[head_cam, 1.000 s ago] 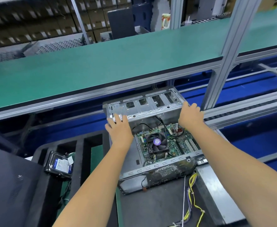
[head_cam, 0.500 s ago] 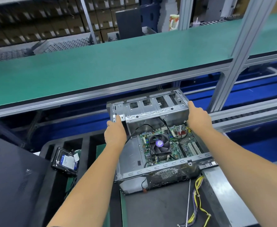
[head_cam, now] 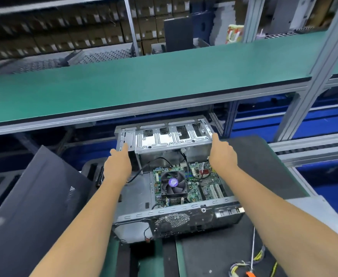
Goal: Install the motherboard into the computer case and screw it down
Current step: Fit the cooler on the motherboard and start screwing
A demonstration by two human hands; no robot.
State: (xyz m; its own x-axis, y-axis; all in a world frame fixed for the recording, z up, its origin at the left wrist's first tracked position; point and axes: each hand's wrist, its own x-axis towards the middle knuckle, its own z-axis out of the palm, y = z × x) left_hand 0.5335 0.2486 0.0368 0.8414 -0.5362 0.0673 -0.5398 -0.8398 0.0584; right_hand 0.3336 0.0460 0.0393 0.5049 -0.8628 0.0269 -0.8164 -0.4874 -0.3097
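Compared with a moment ago, both hands now sit further apart at the drive cage [head_cam: 172,136]. The left hand [head_cam: 118,166] and right hand [head_cam: 222,154] touch its ends with straight fingers. The motherboard [head_cam: 194,182] lies inside the computer case [head_cam: 164,216].

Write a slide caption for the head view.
Both hands, left hand and right hand, reach to the computer case, motherboard inside.

— Any markings legible at inspection?
— None I could read. The purple sticker [head_cam: 173,182] on my fan hub was blurred; the carton labels [head_cam: 96,40] on the shelves were too.
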